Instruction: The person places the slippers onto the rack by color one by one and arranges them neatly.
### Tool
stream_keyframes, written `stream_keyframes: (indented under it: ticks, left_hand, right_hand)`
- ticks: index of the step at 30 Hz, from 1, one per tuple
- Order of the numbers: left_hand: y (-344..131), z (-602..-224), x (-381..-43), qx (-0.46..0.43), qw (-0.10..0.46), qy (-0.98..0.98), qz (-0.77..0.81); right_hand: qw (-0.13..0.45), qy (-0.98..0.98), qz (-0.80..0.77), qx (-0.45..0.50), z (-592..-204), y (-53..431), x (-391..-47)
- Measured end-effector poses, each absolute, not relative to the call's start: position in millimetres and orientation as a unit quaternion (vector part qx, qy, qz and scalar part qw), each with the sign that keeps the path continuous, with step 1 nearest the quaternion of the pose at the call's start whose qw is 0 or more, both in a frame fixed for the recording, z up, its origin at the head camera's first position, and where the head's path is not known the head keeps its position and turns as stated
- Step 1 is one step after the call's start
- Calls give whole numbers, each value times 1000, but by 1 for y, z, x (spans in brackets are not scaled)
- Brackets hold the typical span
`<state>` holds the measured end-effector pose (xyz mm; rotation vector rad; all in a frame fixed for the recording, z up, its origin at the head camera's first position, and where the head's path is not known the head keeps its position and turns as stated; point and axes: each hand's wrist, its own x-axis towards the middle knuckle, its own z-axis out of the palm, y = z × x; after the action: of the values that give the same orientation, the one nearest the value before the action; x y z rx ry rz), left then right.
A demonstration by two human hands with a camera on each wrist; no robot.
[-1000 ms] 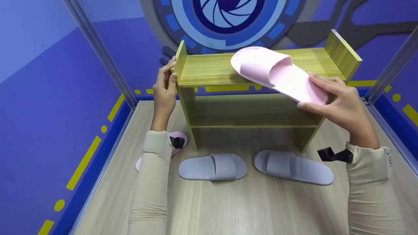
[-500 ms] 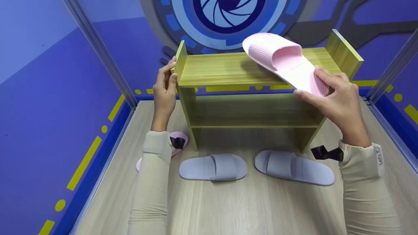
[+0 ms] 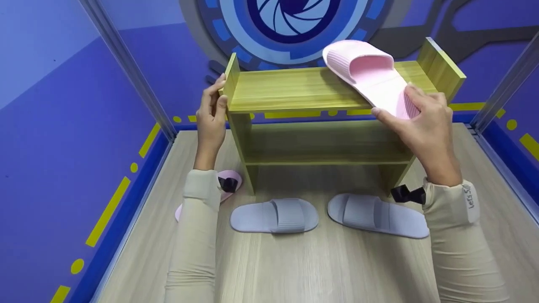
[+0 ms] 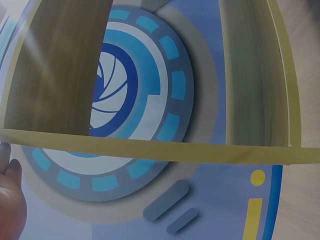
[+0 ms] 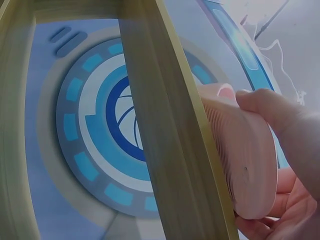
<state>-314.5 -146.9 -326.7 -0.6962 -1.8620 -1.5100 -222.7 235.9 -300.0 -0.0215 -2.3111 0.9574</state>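
A pink slide slipper (image 3: 372, 90) is held by its heel in my right hand (image 3: 433, 134), thumb on one side and fingers on the other. It hangs tilted over the right half of a wooden shoe rack's top board (image 3: 282, 90), toe pointing up and left. In the right wrist view the slipper's sole end (image 5: 247, 165) appears close beside the board's front edge; contact cannot be made out. My left hand (image 3: 212, 120) grips the rack's left side panel (image 3: 231, 78) near its top. Only part of the left hand (image 4: 12, 200) shows in the left wrist view.
Two grey slippers, one on the left (image 3: 290, 215) and one on the right (image 3: 360, 210), lie on the floor before the rack. Another pink slipper (image 3: 231, 174) is partly covered by my left sleeve. Blue printed walls (image 3: 139, 75) enclose the floor.
The pink slipper has risen, shifted right and turned, its toe now pointing more upward. My right hand and forearm have moved left. My left hand has kept its hold on the rack.
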Motion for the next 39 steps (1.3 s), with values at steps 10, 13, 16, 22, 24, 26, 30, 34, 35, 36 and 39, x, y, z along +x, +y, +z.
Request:
stream_keyframes:
  ticks: [10,13,16,22,24,26,30,34,35,36,39]
  left_hand:
    - [-147,-328,-314,-264,316,-709,-573]
    - [-147,-328,-314,-266,315,-708,-574]
    - [-147,-327,-314,-265,313,-707,-576]
    - [-147,-327,-314,-262,310,-704,-583]
    - [-147,-327,-314,-264,309,-703,-584]
    - [-147,-327,-314,-264,310,-702,-584]
    - [-147,-328,-315,-267,314,-701,-582]
    - [-147,-328,-315,-270,315,-701,-580]
    - [-147,-328,-316,-269,315,-701,-581]
    - [-147,-328,-316,-268,315,-700,-582]
    - [-147,-328,-315,-265,313,-701,-584]
  right_hand:
    - [357,-890,282,14,-300,225,-232]
    - [362,-892,268,21,-298,224,-235]
    - [361,-895,259,25,-296,223,-237]
    - [346,-904,253,11,-293,220,-241]
    - [338,-906,254,3,-292,219,-242]
    - [332,-908,255,-4,-291,218,-242]
    - [322,-913,250,-18,-290,216,-243]
    - [312,-918,242,-28,-290,215,-242]
    - [308,-921,239,-32,-290,214,-242]
    - [304,-922,237,-35,-290,214,-242]
    - [299,-926,228,-43,-290,213,-241]
